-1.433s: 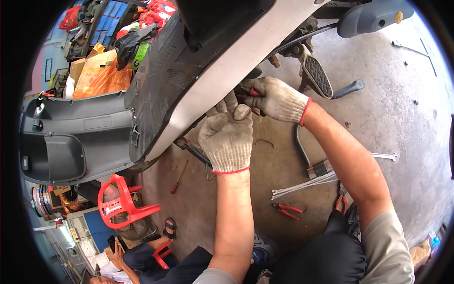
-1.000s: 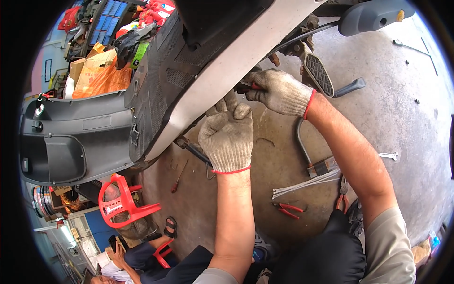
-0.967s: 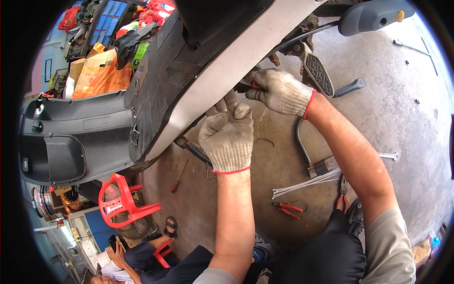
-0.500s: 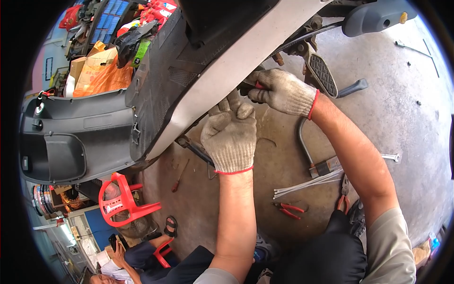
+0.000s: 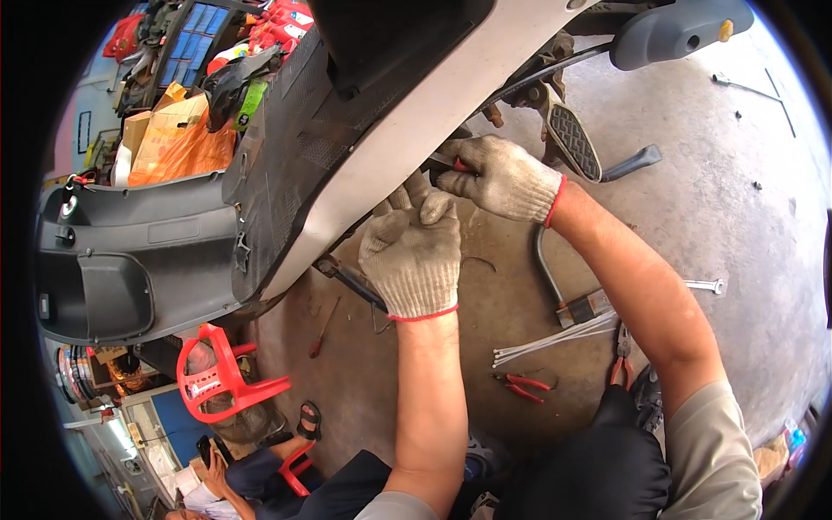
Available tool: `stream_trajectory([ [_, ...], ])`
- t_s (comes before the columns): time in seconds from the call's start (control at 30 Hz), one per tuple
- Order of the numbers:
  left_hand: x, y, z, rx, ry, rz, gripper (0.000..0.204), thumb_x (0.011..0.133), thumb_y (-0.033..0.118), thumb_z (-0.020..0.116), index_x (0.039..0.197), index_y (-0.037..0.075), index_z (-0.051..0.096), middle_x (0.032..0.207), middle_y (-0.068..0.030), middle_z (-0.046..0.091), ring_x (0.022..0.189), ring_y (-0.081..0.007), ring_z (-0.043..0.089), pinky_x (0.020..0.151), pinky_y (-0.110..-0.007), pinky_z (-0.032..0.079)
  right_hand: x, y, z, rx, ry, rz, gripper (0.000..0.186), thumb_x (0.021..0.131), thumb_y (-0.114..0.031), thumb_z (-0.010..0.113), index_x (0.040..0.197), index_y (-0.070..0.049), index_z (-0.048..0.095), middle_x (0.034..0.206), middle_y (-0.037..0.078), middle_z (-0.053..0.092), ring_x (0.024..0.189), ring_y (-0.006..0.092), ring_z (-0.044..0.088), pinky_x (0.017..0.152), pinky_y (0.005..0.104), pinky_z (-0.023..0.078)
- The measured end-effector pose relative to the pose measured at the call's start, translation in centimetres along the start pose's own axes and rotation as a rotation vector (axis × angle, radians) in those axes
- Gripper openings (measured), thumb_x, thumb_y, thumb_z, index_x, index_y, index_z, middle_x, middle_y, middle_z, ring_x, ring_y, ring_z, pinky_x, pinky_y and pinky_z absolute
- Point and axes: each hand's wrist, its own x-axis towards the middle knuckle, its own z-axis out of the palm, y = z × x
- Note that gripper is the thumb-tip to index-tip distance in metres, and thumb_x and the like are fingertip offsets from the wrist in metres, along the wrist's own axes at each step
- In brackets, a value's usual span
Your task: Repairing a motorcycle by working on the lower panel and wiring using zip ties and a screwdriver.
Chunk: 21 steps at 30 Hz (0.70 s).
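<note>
A scooter's pale side panel (image 5: 373,169) runs diagonally above my hands, beside its dark footboard (image 5: 290,143). My left hand (image 5: 414,260), in a knitted off-white glove with red trim, is palm up below the panel's lower edge. Its fingers are partly curled and some reach under the edge, so whatever they grip is hidden. Just to the right, my gloved right hand (image 5: 511,180) is closed round a tool with a red and black handle (image 5: 459,165). The tool's working end is hidden beneath the panel.
On the concrete floor lie red-handled cutters (image 5: 526,387), pliers (image 5: 621,355), white cable ties (image 5: 555,340), a screwdriver (image 5: 325,329) and a wrench (image 5: 706,285). A pedal (image 5: 574,143) juts out to the right. A red chair (image 5: 224,377) and a seated person are at lower left.
The whole view has shifted slightly, moving the scene a little left. Both hands keep nearly the same place under the panel, and the right still grips the tool.
</note>
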Motion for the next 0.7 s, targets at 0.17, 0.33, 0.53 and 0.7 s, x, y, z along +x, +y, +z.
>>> stream_trajectory([
  [0.17,0.2,0.4,-0.7,0.095,-0.039,0.006,0.05,0.073,-0.006,0.046,0.119,0.007,0.062,0.135,-0.0057,0.057,0.113,-0.0182,0.053,0.067,-0.032,0.036,0.0,0.0,0.4,-0.016,-0.007,0.052,0.039,0.09,-0.026,0.066,0.119,-0.001,0.064,0.093,0.022,0.068,0.089,0.0402,0.065,0.077,0.0453,0.051],
  [0.33,0.5,0.6,-1.2,0.064,-0.064,-0.03,0.05,0.074,-0.008,0.045,0.119,0.008,0.063,0.133,-0.0059,0.057,0.111,-0.0185,0.053,0.067,-0.033,0.036,0.1,-0.1,0.4,0.079,-0.018,0.023,0.038,0.089,-0.027,0.066,0.117,0.0,0.064,0.097,0.023,0.069,0.094,0.0415,0.065,0.081,0.0457,0.051],
  [0.53,0.3,0.5,-1.2,0.056,-0.012,-0.023,0.049,0.074,-0.008,0.044,0.115,0.008,0.064,0.13,-0.0064,0.059,0.109,-0.0193,0.054,0.067,-0.033,0.035,0.7,-0.2,-1.2,-0.08,-0.126,0.067,0.037,0.089,-0.023,0.067,0.119,-0.001,0.065,0.101,0.023,0.069,0.097,0.0406,0.065,0.084,0.0451,0.051],
  [0.7,0.3,0.3,-0.9,0.043,0.026,-0.007,0.05,0.074,-0.009,0.043,0.116,0.008,0.064,0.131,-0.0062,0.059,0.11,-0.0193,0.054,0.068,-0.033,0.035,0.6,-0.9,-0.8,-0.092,-0.106,0.05,0.038,0.09,-0.018,0.067,0.122,0.001,0.062,0.099,0.022,0.07,0.094,0.0371,0.068,0.082,0.0433,0.053],
])
